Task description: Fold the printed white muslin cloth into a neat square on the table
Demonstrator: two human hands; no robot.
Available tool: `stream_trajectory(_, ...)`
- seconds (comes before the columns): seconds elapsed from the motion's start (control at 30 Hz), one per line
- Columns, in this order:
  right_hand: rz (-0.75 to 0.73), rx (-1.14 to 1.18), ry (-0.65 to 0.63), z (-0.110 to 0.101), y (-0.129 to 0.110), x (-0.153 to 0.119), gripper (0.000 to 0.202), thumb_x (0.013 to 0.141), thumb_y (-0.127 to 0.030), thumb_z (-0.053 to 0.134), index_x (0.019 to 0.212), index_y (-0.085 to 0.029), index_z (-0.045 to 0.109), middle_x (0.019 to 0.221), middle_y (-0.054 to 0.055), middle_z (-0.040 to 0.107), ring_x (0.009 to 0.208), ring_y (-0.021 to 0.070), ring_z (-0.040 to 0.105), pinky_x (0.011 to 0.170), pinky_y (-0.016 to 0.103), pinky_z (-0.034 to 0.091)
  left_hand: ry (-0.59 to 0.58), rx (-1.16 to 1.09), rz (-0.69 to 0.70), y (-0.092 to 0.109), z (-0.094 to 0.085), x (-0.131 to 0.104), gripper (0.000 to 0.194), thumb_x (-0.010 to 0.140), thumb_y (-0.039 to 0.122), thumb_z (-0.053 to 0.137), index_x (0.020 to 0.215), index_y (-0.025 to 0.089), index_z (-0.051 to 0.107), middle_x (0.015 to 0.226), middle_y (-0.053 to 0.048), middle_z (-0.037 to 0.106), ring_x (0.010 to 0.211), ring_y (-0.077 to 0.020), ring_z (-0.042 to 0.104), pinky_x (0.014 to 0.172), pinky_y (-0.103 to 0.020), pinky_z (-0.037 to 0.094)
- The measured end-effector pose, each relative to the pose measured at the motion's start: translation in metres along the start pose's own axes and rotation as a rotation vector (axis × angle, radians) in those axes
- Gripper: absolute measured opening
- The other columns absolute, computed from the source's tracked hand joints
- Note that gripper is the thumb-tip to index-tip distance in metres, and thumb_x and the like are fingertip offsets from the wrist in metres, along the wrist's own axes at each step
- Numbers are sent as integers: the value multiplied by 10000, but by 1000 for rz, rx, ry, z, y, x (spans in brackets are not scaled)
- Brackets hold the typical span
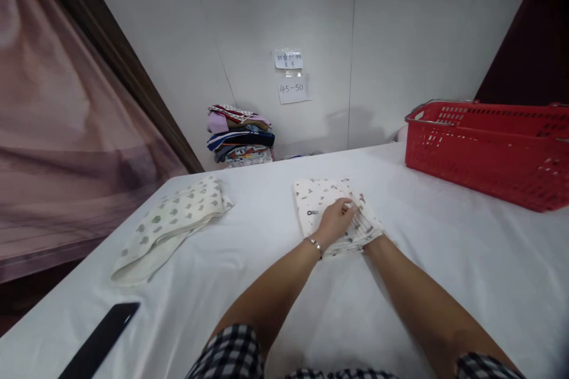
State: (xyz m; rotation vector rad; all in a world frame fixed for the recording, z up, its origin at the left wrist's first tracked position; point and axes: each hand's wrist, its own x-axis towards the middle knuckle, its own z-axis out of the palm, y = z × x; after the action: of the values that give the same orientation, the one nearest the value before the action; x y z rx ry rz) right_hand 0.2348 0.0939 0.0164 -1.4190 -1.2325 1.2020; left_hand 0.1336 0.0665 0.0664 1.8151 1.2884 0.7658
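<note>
A white cloth (317, 194) with small printed figures lies folded on the white-covered table in front of me. My left hand (336, 220), with a bracelet at its wrist, rests on top of it, fingers curled in and closed at the cloth's gathered right side. My right hand (374, 243) reaches in under the gathered folds at the right edge; its fingers are hidden beneath the fabric. Off to the left, a second white cloth (180, 213) with a grey leaf-like print lies loosely folded, apart from both hands.
A red plastic basket (480, 154) stands at the right back of the table (249, 284). A dark flat object (100, 340) lies at the near left. Beyond the far edge is a stack of folded clothes (242, 136) against the wall. A pink curtain (66, 130) hangs left.
</note>
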Motion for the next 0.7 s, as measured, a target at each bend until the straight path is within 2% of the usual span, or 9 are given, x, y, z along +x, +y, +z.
stream_trajectory(0.03,11,25,-12,-1,1,-1,410,946,-484,426,1211,-222,596,1211,84,614,1073,261,583,876,420,507,71,85,46,-6,-4,-8,333,900,377,495,1179,215,580,940,-37,675,818,-150,623,820,-294,495)
stream_trajectory(0.1,12,77,-65,-4,2,-2,673,933,-624,162,1295,-222,564,1199,95,649,1138,307,562,912,426,480,153,234,104,-16,-13,-20,297,905,330,480,1158,223,592,1024,-48,667,969,-177,604,923,-321,458)
stream_trajectory(0.13,12,102,-92,-4,2,-2,801,905,-647,23,1343,-205,528,1203,101,654,1160,312,554,930,422,466,170,290,129,-18,-17,-23,293,905,313,474,1158,222,592,1089,-58,654,1048,-188,581,970,-332,433)
stream_trajectory(0.2,9,134,-137,-5,3,0,915,866,-623,-128,1404,-170,457,1222,114,645,1173,298,549,963,408,437,175,372,157,-21,-19,-24,333,906,323,469,1200,203,570,1266,-92,585,1219,-216,493,1066,-358,357)
stream_trajectory(0.33,-22,97,-178,-5,9,5,856,875,-615,-67,1395,-194,466,1186,116,658,1215,291,510,1020,402,365,94,478,25,-18,-8,-11,608,904,500,426,1385,130,409,1530,-168,295,1433,-307,203,1169,-461,157)
stream_trajectory(0.4,-46,57,-166,-6,11,8,811,879,-624,-13,1373,-223,490,1188,110,657,1240,289,483,1042,404,332,41,498,-29,-13,2,-3,691,902,558,369,1444,132,321,1569,-162,196,1456,-321,107,1174,-496,93)
stream_trajectory(0.47,-75,47,-126,-10,12,11,796,876,-625,3,1364,-234,494,1203,108,649,1253,289,469,1055,409,312,42,506,-15,-6,11,5,720,903,587,322,1477,157,261,1589,-136,128,1464,-311,45,1175,-504,45)
stream_trajectory(0.57,-109,86,-81,-23,13,12,801,869,-628,1,1374,-230,478,1199,122,646,1247,302,471,1062,425,297,14,501,4,1,25,16,730,895,621,292,1483,189,261,1597,-113,103,1466,-308,29,1171,-510,22)
stream_trajectory(0.7,-88,16,-126,-37,19,10,848,862,-631,-32,1369,-197,490,1168,148,654,1231,306,483,1050,417,302,-96,487,-83,0,38,24,719,896,621,265,1463,181,312,1578,-141,175,1452,-332,108,1156,-543,50)
